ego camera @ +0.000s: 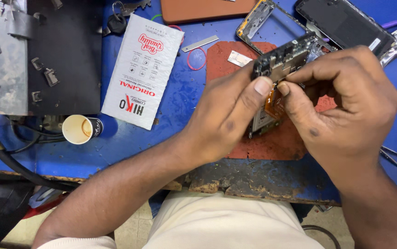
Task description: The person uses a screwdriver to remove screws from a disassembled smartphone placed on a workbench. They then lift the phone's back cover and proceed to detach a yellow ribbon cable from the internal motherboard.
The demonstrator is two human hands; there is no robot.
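i note both hands, left hand (224, 113) and right hand (346, 99), pinching 1 circuit board (281, 57); white packet (143, 69), paper cup (81, 129) nearby; blue bench (171, 106), red mat (272, 143).

Bright, even light (soft shadows); sharp, slight edge distortion.

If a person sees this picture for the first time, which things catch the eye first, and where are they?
In the centre, the left hand and the right hand together hold a dark phone circuit board with an orange flex cable above a worn red rubber mat. To the left, a white printed flat packet lies on the blue scratched workbench, with a small paper cup lying on its side near the front edge.
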